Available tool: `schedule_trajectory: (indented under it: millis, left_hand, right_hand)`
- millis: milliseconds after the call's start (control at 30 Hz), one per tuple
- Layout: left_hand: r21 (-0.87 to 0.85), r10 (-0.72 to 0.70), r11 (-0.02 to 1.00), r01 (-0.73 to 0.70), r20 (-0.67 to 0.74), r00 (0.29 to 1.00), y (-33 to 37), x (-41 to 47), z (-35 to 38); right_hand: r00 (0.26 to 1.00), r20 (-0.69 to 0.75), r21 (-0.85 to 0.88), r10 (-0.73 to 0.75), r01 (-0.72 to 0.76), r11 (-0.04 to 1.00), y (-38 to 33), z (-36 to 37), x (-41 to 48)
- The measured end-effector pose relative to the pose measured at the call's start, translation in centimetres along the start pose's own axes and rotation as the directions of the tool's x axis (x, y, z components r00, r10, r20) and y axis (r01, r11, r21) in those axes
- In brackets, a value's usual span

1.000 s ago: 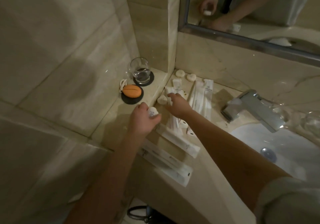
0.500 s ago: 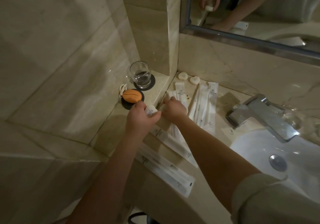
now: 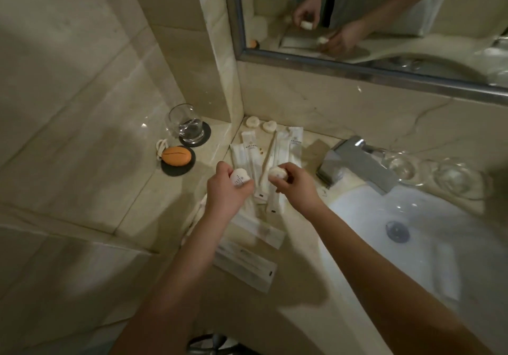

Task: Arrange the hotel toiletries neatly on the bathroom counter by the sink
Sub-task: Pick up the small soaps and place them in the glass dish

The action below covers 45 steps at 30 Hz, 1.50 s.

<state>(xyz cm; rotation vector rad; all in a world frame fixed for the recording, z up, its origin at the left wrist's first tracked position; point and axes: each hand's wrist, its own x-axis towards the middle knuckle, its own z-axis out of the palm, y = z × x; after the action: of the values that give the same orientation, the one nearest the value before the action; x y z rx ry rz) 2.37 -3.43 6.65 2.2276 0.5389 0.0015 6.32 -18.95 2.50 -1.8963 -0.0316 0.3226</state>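
My left hand grips a small round white toiletry packet with printing on it. My right hand holds a second round white packet. Both hands hover over a pile of long white wrapped toiletry sachets lying on the beige counter left of the sink. Two more small round packets sit at the back corner by the wall. Two long flat sachets lie nearer the counter's front edge.
A glass with water on a dark coaster and an orange oval object on another coaster stand on the raised ledge at left. The chrome faucet and white basin are at right, with upturned glasses behind. A mirror hangs above.
My right hand has picked up a round packet from the sachet pile and lifted it. My left hand keeps its packet and has shifted slightly right. The camera has moved closer.
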Motion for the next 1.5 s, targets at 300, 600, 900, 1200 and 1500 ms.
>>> schedule_trajectory:
  millis: [300, 600, 900, 1200, 1500]
  left_hand:
    - [-0.149, 0.179, 0.977, -0.15, 0.202, 0.963, 6.6, -5.4, 7.9]
    - [-0.387, 0.209, 0.922, -0.024, 0.445, 0.871, 13.3, -8.4, 15.4]
    - [-0.305, 0.265, 0.945, -0.116, 0.513, 0.816, 20.7, -7.2, 24.3]
    - [-0.179, 0.129, 0.983, -0.05, 0.464, 0.877, 23.6, -3.5, 33.6]
    - [0.081, 0.175, 0.964, -0.254, 0.526, 0.832, 24.7, -1.7, 37.9]
  right_hand:
    - [0.983, -0.183, 0.105, 0.02, 0.0, 0.994, 3.0, -11.4, -7.4]
    - [0.919, -0.368, 0.182, 0.14, -0.076, 0.98, 7.1, -21.7, -10.6]
    - [0.807, -0.523, 0.025, 0.273, -0.306, 0.952, 11.6, -32.5, -5.9]
    - [0.865, -0.416, -0.418, 0.28, -0.455, 0.786, 13.9, -36.7, -0.9]
    - [0.932, -0.303, -0.725, 0.2, -0.362, 0.586, 15.2, -38.1, -0.8]
